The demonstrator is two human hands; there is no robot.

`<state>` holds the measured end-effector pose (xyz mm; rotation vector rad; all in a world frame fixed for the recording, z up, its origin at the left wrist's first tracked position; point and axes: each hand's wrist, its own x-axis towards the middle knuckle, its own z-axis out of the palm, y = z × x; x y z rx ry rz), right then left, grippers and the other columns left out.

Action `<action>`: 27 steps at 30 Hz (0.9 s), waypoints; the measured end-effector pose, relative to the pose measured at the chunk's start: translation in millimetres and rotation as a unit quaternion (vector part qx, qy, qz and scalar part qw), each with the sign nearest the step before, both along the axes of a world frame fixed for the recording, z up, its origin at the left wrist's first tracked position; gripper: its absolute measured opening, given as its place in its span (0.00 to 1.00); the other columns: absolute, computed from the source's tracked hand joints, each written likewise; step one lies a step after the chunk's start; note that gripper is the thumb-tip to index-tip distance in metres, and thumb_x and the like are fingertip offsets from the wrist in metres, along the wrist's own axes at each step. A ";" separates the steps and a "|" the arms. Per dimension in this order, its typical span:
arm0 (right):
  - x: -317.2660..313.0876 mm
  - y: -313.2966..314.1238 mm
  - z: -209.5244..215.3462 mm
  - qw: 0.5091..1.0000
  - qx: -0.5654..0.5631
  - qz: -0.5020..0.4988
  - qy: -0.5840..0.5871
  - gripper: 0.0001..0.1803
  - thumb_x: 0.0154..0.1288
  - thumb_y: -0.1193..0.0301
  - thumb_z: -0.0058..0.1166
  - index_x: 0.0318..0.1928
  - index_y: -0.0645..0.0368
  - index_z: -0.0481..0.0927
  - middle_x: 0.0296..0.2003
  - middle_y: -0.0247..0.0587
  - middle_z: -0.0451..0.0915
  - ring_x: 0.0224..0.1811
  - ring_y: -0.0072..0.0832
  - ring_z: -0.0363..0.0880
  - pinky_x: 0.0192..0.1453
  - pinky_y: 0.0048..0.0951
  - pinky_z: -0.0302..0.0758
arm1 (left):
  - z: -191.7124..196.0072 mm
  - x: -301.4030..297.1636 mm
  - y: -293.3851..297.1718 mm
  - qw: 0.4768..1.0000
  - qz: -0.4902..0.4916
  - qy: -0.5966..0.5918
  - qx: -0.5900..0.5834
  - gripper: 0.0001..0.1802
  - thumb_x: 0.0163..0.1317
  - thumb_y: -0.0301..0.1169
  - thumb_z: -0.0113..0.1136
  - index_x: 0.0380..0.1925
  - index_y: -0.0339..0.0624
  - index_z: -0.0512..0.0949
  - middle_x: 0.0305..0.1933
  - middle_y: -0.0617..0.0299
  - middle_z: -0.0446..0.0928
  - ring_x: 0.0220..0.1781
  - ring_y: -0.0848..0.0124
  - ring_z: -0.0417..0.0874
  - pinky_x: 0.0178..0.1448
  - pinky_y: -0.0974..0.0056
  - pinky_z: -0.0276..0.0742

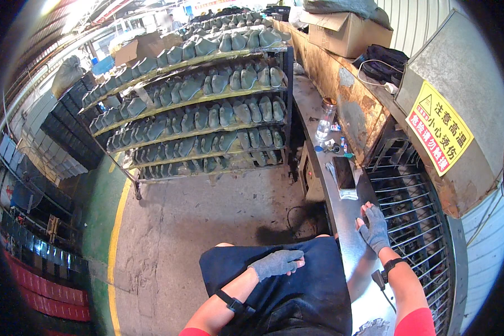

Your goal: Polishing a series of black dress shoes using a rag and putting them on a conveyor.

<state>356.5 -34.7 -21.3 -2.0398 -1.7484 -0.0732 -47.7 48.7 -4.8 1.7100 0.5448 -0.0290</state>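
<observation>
My left hand (277, 264), in a grey fingerless glove, lies on the dark blue cloth (224, 263) over my lap. Its fingers are together and slightly bent, with nothing visible in them. My right hand (374, 227) wears a matching glove and rests on the metal bench (350, 224), beside the barred conveyor (414, 218). Those fingers are apart and hold nothing. Each wrist carries a black strap, and a cable hangs from the right one. Beyond my right hand, a dark-screened phone (344, 172) lies on something white, perhaps paper.
A wheeled rack (207, 95) with several shelves of grey-green shoe-shaped pieces stands ahead. A clear bottle (323, 126) and small items sit farther along the bench. At right is a metal housing (459, 73) with a yellow and red warning label. Stacked red crates (50, 297) are at lower left.
</observation>
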 end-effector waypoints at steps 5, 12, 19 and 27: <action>0.5 0.9 -1.1 1.000 -0.005 -0.002 0.000 0.32 0.69 0.59 0.66 0.70 0.58 0.79 0.73 0.57 0.75 0.78 0.53 0.70 0.83 0.48 0.65 | -4.4 -0.5 0.9 1.000 -0.001 -0.005 -0.004 0.10 0.82 0.40 0.52 0.45 0.48 0.78 0.33 0.65 0.80 0.32 0.75 0.83 0.41 0.64 0.82; 1.3 1.6 -2.9 1.000 0.003 0.001 -0.004 0.32 0.68 0.59 0.66 0.69 0.58 0.79 0.73 0.57 0.75 0.78 0.53 0.71 0.83 0.48 0.65 | -4.1 0.0 0.2 1.000 0.007 0.007 -0.005 0.10 0.81 0.40 0.53 0.45 0.47 0.78 0.33 0.65 0.80 0.32 0.74 0.83 0.40 0.63 0.82; 1.5 1.3 -2.9 1.000 0.006 0.005 -0.008 0.32 0.69 0.59 0.66 0.69 0.59 0.80 0.73 0.57 0.76 0.77 0.53 0.71 0.83 0.48 0.65 | -6.1 -0.6 0.3 1.000 0.005 -0.002 -0.007 0.10 0.81 0.39 0.53 0.45 0.47 0.77 0.33 0.65 0.80 0.32 0.74 0.82 0.40 0.64 0.82; 0.4 0.8 -0.4 1.000 -0.001 0.008 -0.020 0.31 0.70 0.60 0.63 0.69 0.61 0.78 0.73 0.57 0.75 0.77 0.54 0.71 0.83 0.48 0.65 | -1.2 -1.1 -0.2 1.000 0.011 -0.015 -0.015 0.09 0.81 0.38 0.53 0.44 0.46 0.77 0.33 0.65 0.79 0.32 0.75 0.81 0.41 0.64 0.82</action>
